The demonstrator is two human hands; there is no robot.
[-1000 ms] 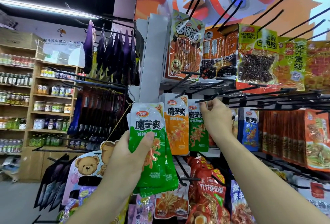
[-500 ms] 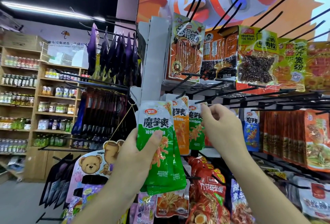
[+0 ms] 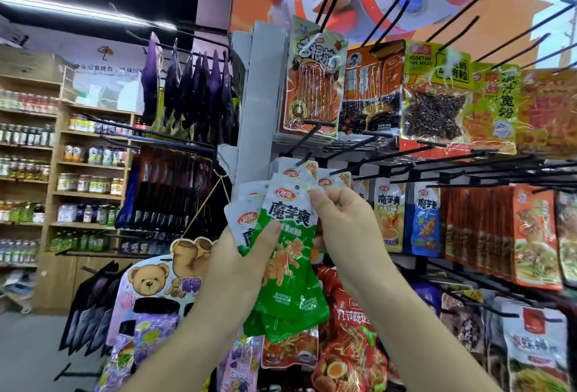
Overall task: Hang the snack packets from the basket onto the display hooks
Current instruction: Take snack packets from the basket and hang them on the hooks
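Fingers (image 3: 316, 196) of right hand (image 3: 346, 229) pinching top edge of front green packet (image 3: 290, 266), left hand (image 3: 237, 266) gripping the fanned bunch (image 3: 248, 220) just below a black hook (image 3: 304, 159). Hemmed by hanging packets (image 3: 388, 217) alongside; reads "魔芋爽", "VEGETAR… MEAT" on yellow packet (image 3: 437, 95) above.

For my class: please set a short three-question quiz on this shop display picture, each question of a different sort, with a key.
1. True or false: the left hand grips a fan of green-and-white foil snack packets.
2. The right hand pinches the front packet: A near its top; B at its bottom; C not at all.
3. Fill in: the hanging blue foil packet is to the ___ of both hands.
Key: 1 true; 2 A; 3 right.
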